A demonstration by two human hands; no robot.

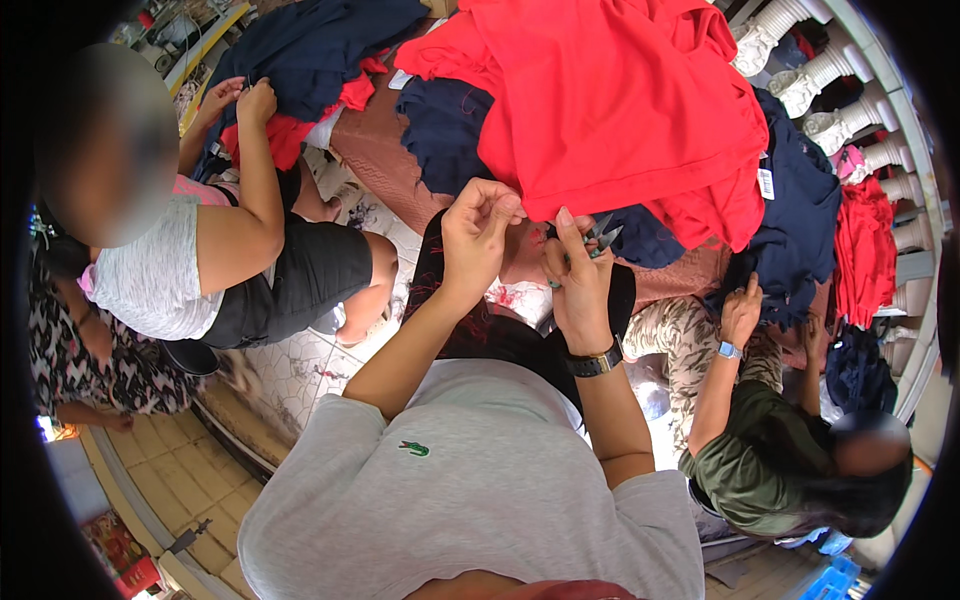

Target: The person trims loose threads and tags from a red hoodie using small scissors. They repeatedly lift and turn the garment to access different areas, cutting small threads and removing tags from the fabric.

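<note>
A large red garment (620, 110) spreads over the pile in front of me, its hem toward my body. My left hand (476, 238) is closed in a pinch at the near left corner of that hem. Just right of it, my right hand (582, 285) is wrapped round dark thread snips (605, 238), blades pointing up and right. The right thumb touches the red hem at the same time. Beneath the red cloth lies a navy garment (448, 130) with loose threads along it.
A brown cloth-covered surface (375, 150) carries the pile. At left, a seated person (235, 230) handles navy and red garments. At right, another person (760, 430) touches a navy garment (800, 210). White balusters (835, 125) line the right side. Thread scraps litter the tiled floor (285, 385).
</note>
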